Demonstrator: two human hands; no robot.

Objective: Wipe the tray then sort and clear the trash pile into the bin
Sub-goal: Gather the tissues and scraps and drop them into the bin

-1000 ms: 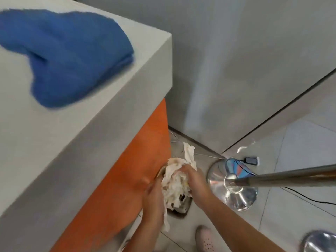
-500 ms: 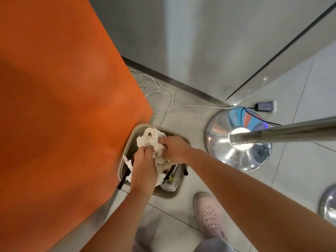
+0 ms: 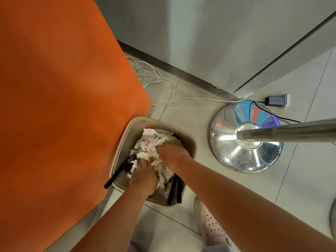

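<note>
Trash [image 3: 151, 145] — crumpled white paper with a bit of red print, down inside the bin [image 3: 193, 142], piled in its middle. Left hand [image 3: 143, 177] on the near side of the paper, fingers bent and dug in, clamped on a bunch. Right hand [image 3: 173, 151] on the right side, fingers curled down into the paper too, gripping it, tips hidden in the folds. Hands close together, paper between them.

Black sticks [image 3: 116, 174] in the bin as well — one poking out over the left rim, two more over the near rim. Bin tan, with round corners, on the tiled floor [image 3: 181, 110], right against an orange panel [image 3: 63, 106] on the left.

To the right, a shiny metal base [image 3: 245, 157] with a pole [image 3: 291, 132]. White cable [image 3: 163, 82] in loops by the grey wall [image 3: 200, 42]. Small grey charger [image 3: 276, 100] past the base. Pale pink shoe [image 3: 212, 222] with little holes, near the bin.
</note>
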